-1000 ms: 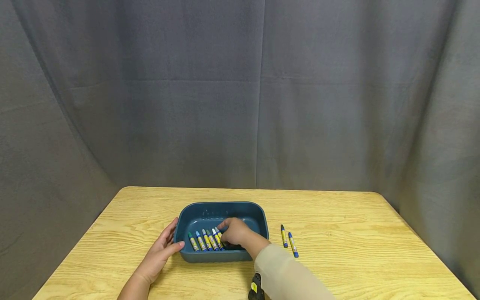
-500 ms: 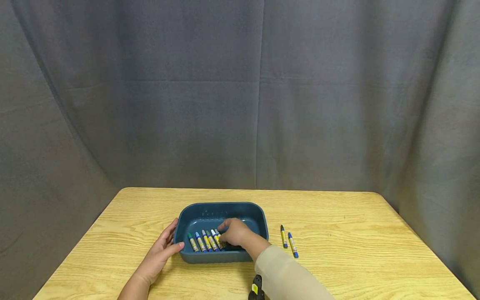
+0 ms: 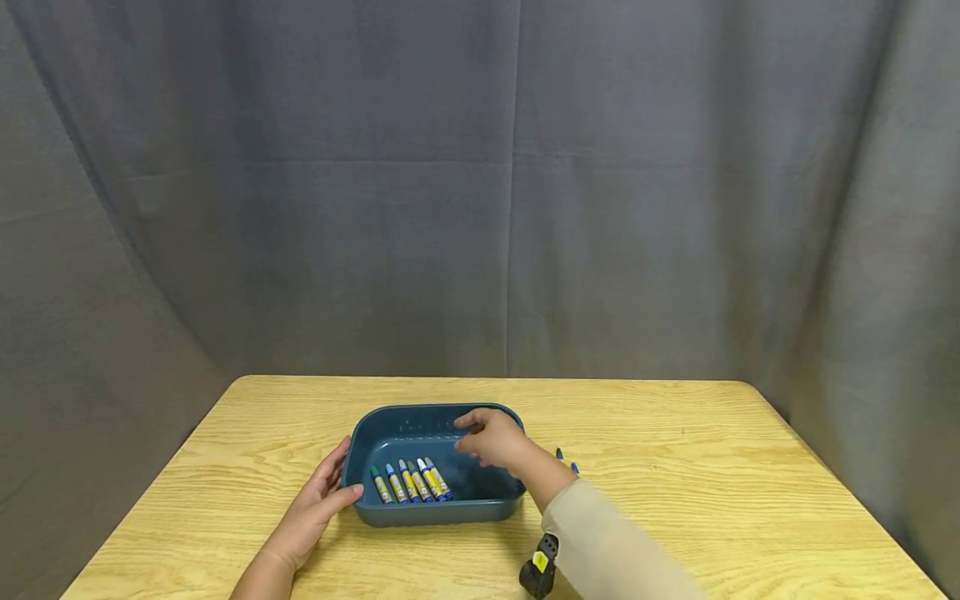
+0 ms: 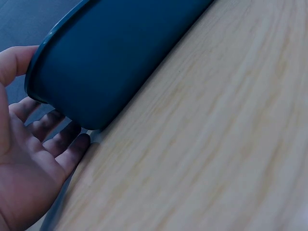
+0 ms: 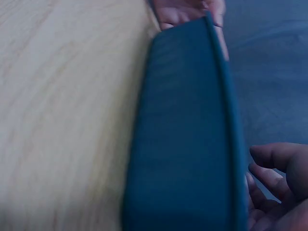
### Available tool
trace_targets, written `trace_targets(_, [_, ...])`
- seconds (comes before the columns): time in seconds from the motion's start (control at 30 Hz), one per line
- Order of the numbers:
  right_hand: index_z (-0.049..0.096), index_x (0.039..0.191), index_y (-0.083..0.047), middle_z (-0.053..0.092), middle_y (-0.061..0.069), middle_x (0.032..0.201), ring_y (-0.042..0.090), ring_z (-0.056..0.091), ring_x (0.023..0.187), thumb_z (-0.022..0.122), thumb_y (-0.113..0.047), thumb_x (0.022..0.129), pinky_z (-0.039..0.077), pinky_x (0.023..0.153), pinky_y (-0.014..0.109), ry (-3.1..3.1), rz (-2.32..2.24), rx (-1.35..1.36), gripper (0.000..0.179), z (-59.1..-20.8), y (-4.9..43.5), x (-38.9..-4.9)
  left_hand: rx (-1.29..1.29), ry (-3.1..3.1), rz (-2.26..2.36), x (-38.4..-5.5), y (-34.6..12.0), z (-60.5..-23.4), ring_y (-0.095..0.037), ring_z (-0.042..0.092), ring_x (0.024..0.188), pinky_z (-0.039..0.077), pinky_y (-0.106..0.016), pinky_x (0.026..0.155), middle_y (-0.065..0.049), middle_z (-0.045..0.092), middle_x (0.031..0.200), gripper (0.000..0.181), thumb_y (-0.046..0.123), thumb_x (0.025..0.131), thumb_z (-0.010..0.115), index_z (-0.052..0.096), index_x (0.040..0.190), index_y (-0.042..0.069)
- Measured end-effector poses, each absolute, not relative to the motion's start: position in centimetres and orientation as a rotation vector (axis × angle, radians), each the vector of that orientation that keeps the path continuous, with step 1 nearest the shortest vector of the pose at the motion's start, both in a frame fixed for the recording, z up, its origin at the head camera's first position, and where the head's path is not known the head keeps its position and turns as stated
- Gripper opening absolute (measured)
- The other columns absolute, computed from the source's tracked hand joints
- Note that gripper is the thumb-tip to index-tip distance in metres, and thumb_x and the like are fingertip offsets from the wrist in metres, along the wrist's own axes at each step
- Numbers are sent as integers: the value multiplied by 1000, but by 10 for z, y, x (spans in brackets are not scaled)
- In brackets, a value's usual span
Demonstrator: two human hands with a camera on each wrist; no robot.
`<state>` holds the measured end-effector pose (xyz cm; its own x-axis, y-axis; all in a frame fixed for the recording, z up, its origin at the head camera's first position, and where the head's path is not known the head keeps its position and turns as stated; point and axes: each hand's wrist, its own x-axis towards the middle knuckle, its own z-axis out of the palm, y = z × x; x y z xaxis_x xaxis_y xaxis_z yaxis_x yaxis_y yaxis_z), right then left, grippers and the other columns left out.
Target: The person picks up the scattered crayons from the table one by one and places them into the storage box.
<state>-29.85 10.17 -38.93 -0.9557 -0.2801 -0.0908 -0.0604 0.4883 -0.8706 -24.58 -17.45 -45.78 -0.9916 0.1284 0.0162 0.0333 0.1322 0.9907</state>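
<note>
A deep dark-blue tray (image 3: 431, 512) stands on the table. My left hand (image 3: 309, 510) holds its left end, thumb over the rim and the other fingers along the outer wall. In the left wrist view, that thumb (image 4: 19, 62) touches the rim. Several crayons (image 3: 408, 481) with yellow wrappers lie side by side in the left part of the tray, tips pointing away. Over the tray's right side hovers my right hand (image 3: 495, 439), thumb and forefinger spread apart with nothing between them; the right wrist view shows these fingers (image 5: 274, 156) beyond the tray's wall.
Two more crayons lie on the table (image 3: 652, 442) to the tray's right; only their dark tip (image 3: 558, 454) and blue tip (image 3: 574, 468) show past my right forearm. A grey curtain (image 3: 375, 208) hangs behind the table.
My right hand has let go of the rightmost crayon in the row and risen up and to the right, its fingers parting. My left hand keeps its hold on the tray.
</note>
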Motion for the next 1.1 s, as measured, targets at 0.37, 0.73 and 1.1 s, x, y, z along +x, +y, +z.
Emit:
trace_targets(0.37, [63,123,-1,61,9,89,16,56,75,66,-6,89,50,63,29,2609,-1511,-108,35,-379,148,-300,177,2301,2015,-246,-177,-457,10,36,125,33,-1,92,-15,21,162,76,13,95,58,15,158,12])
trace_targets(0.73, [57,129,2,60,11,94,21,55,77,62,-9,92,51,66,35,2642,-1512,-5,39,-390,194,-290,182,2295,2011,-247,-178,-457,23,37,113,33,-1,92,-14,20,163,77,14,95,57,15,158,12])
trace_targets(1.1, [52,132,7,57,13,95,14,45,62,63,-8,91,41,58,26,2626,-1483,92,45,-410,228,-275,175,2305,2011,-247,-178,-457,-22,25,143,30,0,92,-17,21,162,77,13,94,57,15,158,12])
